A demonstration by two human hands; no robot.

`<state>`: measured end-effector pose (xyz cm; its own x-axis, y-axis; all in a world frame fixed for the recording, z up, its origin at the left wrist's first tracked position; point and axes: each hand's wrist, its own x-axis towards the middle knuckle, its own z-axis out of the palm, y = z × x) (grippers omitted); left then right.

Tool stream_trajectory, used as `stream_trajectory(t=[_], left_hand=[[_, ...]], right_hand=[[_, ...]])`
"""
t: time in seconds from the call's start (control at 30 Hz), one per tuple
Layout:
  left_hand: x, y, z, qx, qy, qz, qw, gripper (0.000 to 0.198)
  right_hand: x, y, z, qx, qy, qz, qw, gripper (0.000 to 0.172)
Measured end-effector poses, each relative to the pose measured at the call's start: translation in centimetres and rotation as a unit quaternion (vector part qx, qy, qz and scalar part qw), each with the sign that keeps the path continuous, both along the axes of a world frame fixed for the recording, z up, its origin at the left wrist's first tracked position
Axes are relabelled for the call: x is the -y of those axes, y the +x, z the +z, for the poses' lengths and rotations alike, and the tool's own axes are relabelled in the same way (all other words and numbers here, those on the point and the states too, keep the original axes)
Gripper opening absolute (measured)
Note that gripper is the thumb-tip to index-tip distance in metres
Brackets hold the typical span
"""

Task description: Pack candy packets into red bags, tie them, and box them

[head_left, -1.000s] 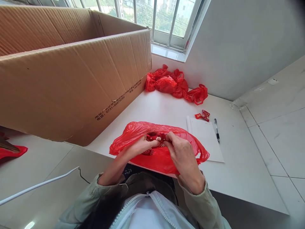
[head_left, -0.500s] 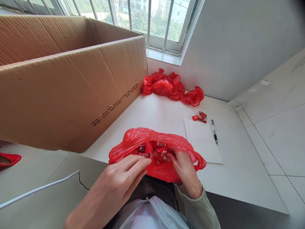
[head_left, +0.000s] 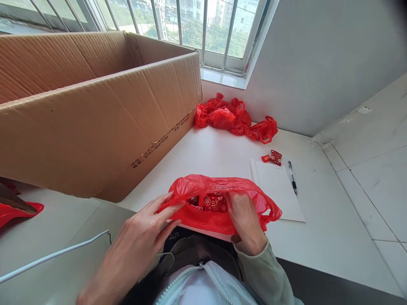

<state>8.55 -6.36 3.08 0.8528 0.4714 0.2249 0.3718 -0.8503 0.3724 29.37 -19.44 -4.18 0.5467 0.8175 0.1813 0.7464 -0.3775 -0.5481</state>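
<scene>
A red plastic bag (head_left: 203,183) lies with its mouth spread at the table's front edge, holding small red-wrapped snack packets (head_left: 215,202) and a darker piece beside them. My left hand (head_left: 148,224) is at the bag's left end, its fingers stretched apart and touching the plastic, the thumb lower down. My right hand (head_left: 244,216) reaches into the right part of the mouth; its fingertips are hidden inside, so I cannot tell whether they grip a packet. A loop handle of the bag sticks out past my right wrist.
A large open cardboard box (head_left: 104,127) stands at the left. Knotted red bags (head_left: 222,116) lie against the back wall. Two red packets (head_left: 275,157), a white notebook (head_left: 276,186) and a pen (head_left: 292,178) are on the white table (head_left: 330,220). A white rod (head_left: 57,255) crosses the lower left.
My left hand has moved from over the bag's mouth to its left end, and its fingers have spread. My right hand has sunk deeper into the bag. The view has shifted slightly.
</scene>
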Motion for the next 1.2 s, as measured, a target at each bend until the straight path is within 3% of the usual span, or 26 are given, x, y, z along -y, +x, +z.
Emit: stream_trajectory(t=[0.1,0.23,0.5,0.6,0.73,0.9,1.03,1.2], left_hand=[[0.0,0.9,1.1,0.057,-0.031,0.039,0.997,0.025],[-0.5,2.4,2.1,0.124,-0.069,0.100,0.985,0.030],[-0.9,3.3,2.2,0.157,-0.158,0.082,0.971,0.030],[-0.9,3.1,2.7,0.190,-0.149,0.069,0.968,0.024],[-1.3,2.7,3.5,0.199,-0.129,0.071,0.969,0.022],[-1.3,2.6,3.6,0.191,-0.121,0.062,0.972,0.019],[-1.2,2.5,3.3,0.219,-0.122,0.044,0.967,0.017],[-1.5,2.3,3.1,0.159,-0.125,0.020,0.979,0.025]], right_hand=[[-2.2,0.0,0.8,-0.002,-0.060,0.084,0.995,0.023],[-4.2,0.7,1.1,-0.007,-0.075,0.168,0.983,0.024],[-3.9,0.6,0.7,0.034,-0.055,0.203,0.977,0.028],[-4.3,0.2,0.8,0.066,-0.065,0.221,0.971,0.021],[-4.8,-0.6,1.5,0.096,-0.049,0.189,0.976,0.022],[-5.9,-2.2,0.9,0.105,-0.051,0.265,0.957,0.019],[-6.7,-2.6,0.1,0.152,-0.082,0.200,0.964,0.030],[-3.7,-1.8,3.0,0.107,-0.034,0.243,0.964,0.027]])
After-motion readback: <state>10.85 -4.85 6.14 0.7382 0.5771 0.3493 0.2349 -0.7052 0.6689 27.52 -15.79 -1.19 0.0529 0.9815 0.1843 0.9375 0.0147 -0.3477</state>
